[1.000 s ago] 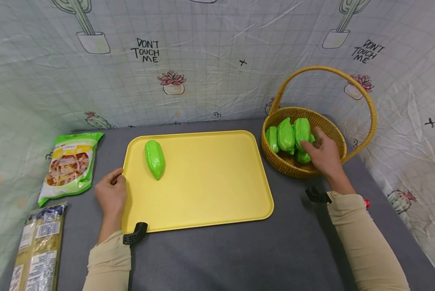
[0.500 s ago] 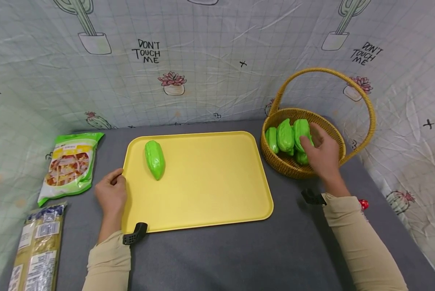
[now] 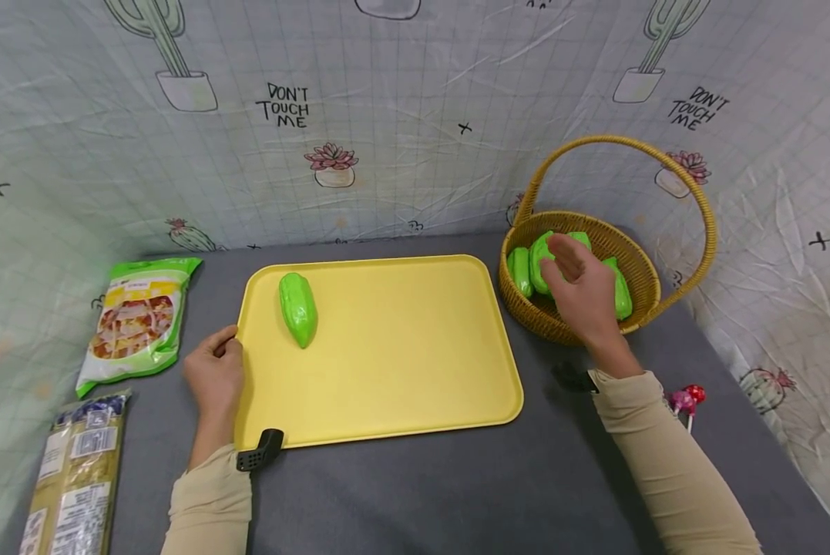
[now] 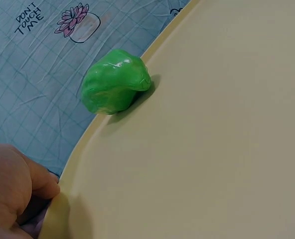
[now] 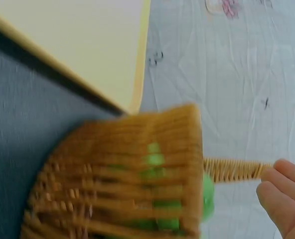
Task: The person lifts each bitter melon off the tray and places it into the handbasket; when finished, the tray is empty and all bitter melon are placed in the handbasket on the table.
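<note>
A green gourd point(image 3: 297, 309) point(image 4: 115, 88) lies at the far left of the yellow tray point(image 3: 401, 370) point(image 4: 212, 149). My left hand point(image 3: 213, 374) point(image 4: 10, 194) lies on the grey table beside the tray's left rim, fingers loosely curled, a fingertip touching the rim. A wicker basket point(image 3: 567, 331) point(image 5: 122, 164) with a hoop handle holds several more green gourds point(image 3: 523, 270). My right hand point(image 3: 577, 289) hovers over the basket with its fingers spread and holds nothing. In the blurred right wrist view, only its fingertips point(image 5: 282, 194) show.
A green snack bag point(image 3: 139, 324) and a long noodle packet point(image 3: 75, 478) lie left of the tray. A small red and pink object point(image 3: 687, 398) lies by my right sleeve. Cactus-print cloth walls the table at the back and sides.
My right hand has lifted off the gourds in the basket and moved left with its fingers spreading, uncovering a gourd on the right. My left hand and the tray gourd have stayed put.
</note>
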{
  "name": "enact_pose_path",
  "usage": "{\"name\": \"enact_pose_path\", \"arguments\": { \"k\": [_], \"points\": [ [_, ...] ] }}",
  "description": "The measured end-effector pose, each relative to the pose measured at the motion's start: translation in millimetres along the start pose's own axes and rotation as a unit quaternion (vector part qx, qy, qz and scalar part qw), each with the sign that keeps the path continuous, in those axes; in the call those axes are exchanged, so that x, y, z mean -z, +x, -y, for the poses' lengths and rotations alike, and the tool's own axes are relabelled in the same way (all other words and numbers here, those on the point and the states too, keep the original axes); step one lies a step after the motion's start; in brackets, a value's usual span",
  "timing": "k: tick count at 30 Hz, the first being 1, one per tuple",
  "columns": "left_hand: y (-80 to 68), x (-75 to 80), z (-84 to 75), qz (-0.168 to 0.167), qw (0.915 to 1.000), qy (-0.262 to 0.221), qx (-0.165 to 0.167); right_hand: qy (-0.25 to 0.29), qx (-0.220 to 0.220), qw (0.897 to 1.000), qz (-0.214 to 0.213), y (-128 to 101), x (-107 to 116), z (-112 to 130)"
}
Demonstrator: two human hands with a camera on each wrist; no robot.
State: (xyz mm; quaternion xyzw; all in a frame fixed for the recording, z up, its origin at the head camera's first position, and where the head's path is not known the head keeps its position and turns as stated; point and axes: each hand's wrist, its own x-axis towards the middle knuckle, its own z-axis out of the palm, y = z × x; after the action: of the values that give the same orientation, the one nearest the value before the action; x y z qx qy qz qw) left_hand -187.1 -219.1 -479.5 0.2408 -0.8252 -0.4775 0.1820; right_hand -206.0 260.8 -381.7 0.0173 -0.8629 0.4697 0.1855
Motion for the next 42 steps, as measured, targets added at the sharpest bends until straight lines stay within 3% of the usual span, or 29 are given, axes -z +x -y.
{"name": "enact_pose_path", "arguments": {
  "k": [11,22,42],
  "points": [
    [0.2,1.9,2.1,-0.003,1.0000,0.001,-0.003,-0.008,0.028,0.994,0.108,-3.0,-35.7,16.6],
    [0.0,-0.3,-2.2,-0.001,0.9999,-0.004,-0.011,0.003,0.010,0.985,0.172,-4.7,-55.5,29.5],
    [-4.2,2.5,-0.4,0.010,0.9999,-0.005,-0.009,0.040,0.036,0.964,0.261,-27.3,-136.9,60.9]
  ]
}}
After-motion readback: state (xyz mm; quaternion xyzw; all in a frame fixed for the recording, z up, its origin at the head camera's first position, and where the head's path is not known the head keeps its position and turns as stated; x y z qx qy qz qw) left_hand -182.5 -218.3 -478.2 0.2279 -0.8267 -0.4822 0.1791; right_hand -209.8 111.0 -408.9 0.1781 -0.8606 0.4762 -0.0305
